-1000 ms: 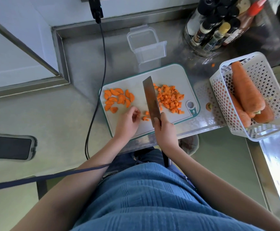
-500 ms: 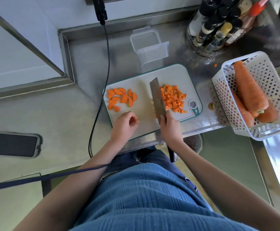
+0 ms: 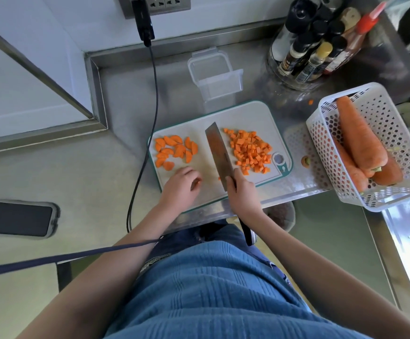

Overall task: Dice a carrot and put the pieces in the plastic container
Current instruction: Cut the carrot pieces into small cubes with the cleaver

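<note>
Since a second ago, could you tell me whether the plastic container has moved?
No. The plastic container sits just beyond the far edge of the cutting board, as before.

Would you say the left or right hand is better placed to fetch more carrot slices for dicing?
Probably the left hand: it lies beside the slices, while the right hand grips the knife.

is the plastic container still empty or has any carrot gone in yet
Empty. The plastic container stands open with nothing orange showing through its clear walls; the diced carrot lies on the cutting board.
</note>
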Demonstrator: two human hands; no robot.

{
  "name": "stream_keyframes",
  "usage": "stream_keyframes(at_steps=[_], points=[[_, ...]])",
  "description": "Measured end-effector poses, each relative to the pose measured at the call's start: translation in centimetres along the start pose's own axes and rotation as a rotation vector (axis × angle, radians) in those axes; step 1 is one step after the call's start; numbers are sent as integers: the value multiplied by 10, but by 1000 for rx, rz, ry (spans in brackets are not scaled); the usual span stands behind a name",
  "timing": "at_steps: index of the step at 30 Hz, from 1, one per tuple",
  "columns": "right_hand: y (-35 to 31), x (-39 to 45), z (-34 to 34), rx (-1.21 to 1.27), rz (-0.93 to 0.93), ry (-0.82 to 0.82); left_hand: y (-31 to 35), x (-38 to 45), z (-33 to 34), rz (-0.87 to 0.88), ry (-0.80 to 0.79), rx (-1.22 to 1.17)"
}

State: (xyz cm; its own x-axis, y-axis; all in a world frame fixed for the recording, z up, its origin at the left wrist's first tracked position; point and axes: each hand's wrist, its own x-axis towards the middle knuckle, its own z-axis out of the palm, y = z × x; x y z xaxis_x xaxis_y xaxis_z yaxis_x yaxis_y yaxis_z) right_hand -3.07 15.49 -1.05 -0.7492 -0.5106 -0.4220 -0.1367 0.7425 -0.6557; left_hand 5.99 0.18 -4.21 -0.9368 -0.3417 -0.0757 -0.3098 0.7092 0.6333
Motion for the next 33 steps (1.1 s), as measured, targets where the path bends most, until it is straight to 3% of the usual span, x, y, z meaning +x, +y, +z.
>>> stream_keyframes(at_steps=[5,10,13,18,21,25,29,33], points=[[10,11,-18,27,87,56,-1,0,-3,-3,16,6],[11,24,-32,86,84,94,17,3,8,321,-64,176],[6,23,-32,183,83,101,27,16,20,383,-120,202],[0,21,-48,284,104,161,31,36,28,318,-268,287],[0,21,-59,307,103,172,33,44,31,290,-258,356],[3,25,-64,197,68,170,27,44,26,287,-137,235],[3,26,-59,115,48,136,3,44,1,63,124,203],[-2,24,-53,118,34,129,-16,58,-15,-72,106,256]])
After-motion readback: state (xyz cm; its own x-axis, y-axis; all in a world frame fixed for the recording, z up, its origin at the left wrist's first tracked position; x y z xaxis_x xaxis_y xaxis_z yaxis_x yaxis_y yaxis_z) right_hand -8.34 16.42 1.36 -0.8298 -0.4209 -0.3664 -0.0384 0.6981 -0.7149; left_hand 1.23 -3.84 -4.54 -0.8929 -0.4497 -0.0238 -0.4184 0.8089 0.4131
